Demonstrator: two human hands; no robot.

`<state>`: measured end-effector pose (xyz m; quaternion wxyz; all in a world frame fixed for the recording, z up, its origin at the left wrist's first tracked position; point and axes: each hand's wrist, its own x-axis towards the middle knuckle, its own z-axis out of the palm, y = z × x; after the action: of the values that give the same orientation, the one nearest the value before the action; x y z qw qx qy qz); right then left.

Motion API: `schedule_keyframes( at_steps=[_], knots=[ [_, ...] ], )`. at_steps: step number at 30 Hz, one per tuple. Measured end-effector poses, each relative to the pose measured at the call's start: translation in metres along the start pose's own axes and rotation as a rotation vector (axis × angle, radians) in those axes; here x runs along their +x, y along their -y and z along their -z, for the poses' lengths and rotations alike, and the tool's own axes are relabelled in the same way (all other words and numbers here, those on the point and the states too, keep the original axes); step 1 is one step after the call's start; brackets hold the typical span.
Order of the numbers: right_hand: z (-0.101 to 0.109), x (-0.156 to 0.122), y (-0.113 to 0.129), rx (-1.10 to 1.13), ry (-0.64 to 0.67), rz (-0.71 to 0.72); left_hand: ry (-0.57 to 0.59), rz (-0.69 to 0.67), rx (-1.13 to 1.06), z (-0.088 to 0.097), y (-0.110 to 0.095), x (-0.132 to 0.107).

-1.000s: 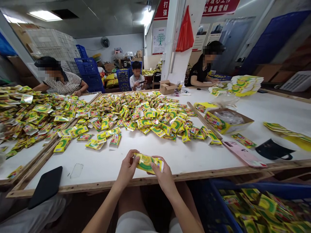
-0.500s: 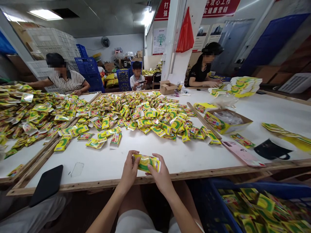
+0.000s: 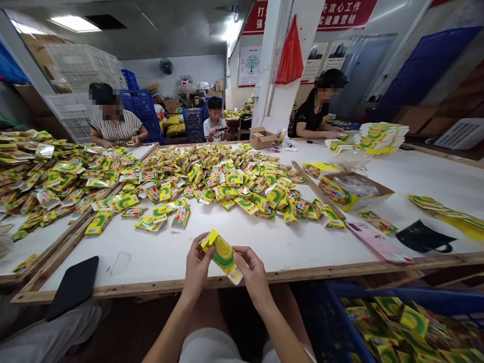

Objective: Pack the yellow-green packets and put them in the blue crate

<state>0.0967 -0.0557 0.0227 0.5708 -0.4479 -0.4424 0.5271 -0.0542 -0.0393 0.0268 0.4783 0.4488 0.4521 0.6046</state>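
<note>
Between my two hands, above the table's front edge, is a small yellow and green carton [image 3: 224, 258]. It tilts, its upper end to the left and its lower end to the right. The fingers of my left hand [image 3: 198, 262] are closed on the upper left end, where a yellow flap stands up. My right hand [image 3: 252, 269] grips the right side of the carton with thumb and fingers. Beyond my hands a wide heap of similar small cartons [image 3: 230, 179] lies on the white table [image 3: 143, 257].
At the left edge lies a black phone [image 3: 73, 287]. To the right are a pink phone case [image 3: 378, 242], a black mask [image 3: 427, 236] and an open yellow box [image 3: 355, 189]. A blue crate [image 3: 342, 312] of cartons stands low at right. Several people sit across the table.
The carton has turned from nearly level to a steep slant, and its yellow end flap now shows by my left hand. The person at far left has drawn an arm in from the heap.
</note>
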Motion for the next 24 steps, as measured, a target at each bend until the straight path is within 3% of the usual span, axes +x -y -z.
schedule_keyframes(
  at_steps=[4, 8, 12, 19, 24],
  knots=[
    [0.009, 0.014, 0.003, -0.123, 0.163, -0.016, 0.075, 0.122, -0.006, 0.007, 0.002, 0.009],
    [0.002, 0.028, 0.0, -0.081, 0.131, -0.057, 0.081, 0.207, -0.138, -0.001, 0.006, 0.009],
    [0.002, 0.034, -0.008, 0.003, 0.161, -0.063, 0.133, 0.19, -0.183, -0.004, 0.005, 0.003],
    [0.014, 0.045, -0.001, -0.013, 0.411, -0.037, 0.338, 0.176, -0.113, 0.005, -0.001, 0.007],
    [0.016, 0.052, 0.005, -0.027, 0.498, -0.064, 0.352, 0.208, -0.084, 0.008, 0.003, 0.013]
  ],
)
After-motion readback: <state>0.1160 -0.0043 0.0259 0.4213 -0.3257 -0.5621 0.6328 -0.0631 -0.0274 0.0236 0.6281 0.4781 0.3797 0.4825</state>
